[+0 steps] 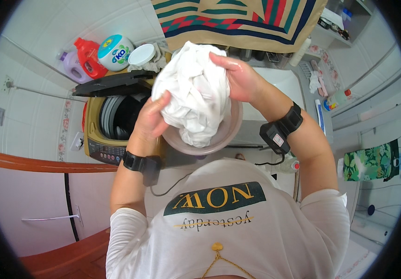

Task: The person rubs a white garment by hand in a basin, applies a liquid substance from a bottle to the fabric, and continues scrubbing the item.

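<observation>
Between my two hands is a bunched white cloth point(195, 90), wet-looking and folded over itself. My left hand point(151, 117) grips its near left side, thumb on top. On the far right side, my right hand point(240, 78) holds the cloth with the thumb laid over it and water shining on the skin. Below the cloth is a pale, translucent plastic basin point(233, 130); the bundle hides most of its inside. I cannot tell whether the lowest folds touch the basin. Both wrists wear black straps with small boxes.
A top-loading washing machine point(94, 130) stands at left with its dark lid point(116, 83) raised. Behind it are a red detergent jug point(90, 57), a purple jug point(73, 66) and a white-and-teal tub point(116, 52). A white sink point(284, 82) lies at right, with a toothpaste tube point(319, 117) on the counter edge.
</observation>
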### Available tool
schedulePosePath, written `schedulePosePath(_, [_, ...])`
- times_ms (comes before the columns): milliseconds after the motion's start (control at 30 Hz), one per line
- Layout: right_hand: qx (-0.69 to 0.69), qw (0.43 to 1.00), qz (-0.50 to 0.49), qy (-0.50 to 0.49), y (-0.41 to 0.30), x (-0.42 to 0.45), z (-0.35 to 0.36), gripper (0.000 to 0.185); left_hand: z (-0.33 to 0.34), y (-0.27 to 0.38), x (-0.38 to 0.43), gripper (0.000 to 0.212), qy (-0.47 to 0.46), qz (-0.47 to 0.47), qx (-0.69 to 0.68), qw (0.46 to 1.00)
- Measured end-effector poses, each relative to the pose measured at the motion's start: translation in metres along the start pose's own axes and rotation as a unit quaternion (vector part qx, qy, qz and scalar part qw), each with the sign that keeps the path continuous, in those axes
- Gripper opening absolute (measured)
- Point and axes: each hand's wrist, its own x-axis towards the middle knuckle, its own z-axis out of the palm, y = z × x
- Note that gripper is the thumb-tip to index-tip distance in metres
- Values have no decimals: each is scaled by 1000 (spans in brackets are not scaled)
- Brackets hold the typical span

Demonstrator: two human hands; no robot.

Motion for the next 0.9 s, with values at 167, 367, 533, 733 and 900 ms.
schedulePosePath(167, [-69,997,46,2,0,-9,0,45,-2,6,2,58,-27,51,-148,987])
schedulePosePath(367, [-33,999,-24,24,-1,-1,-5,38,-11,-15,-2,67,-74,-37,-125,989])
schedulePosePath(533, [-49,998,-20,28,-2,-5,-6,37,-18,-6,-9,70,-22,-2,-37,999])
schedulePosePath(733, [-122,992,19,30,-11,-3,-20,38,-25,5,-10,48,-101,39,-121,987])
schedulePosePath(900, [-53,996,16,66,-12,0,-18,37,-16,3,-7,52,-96,-7,-149,984])
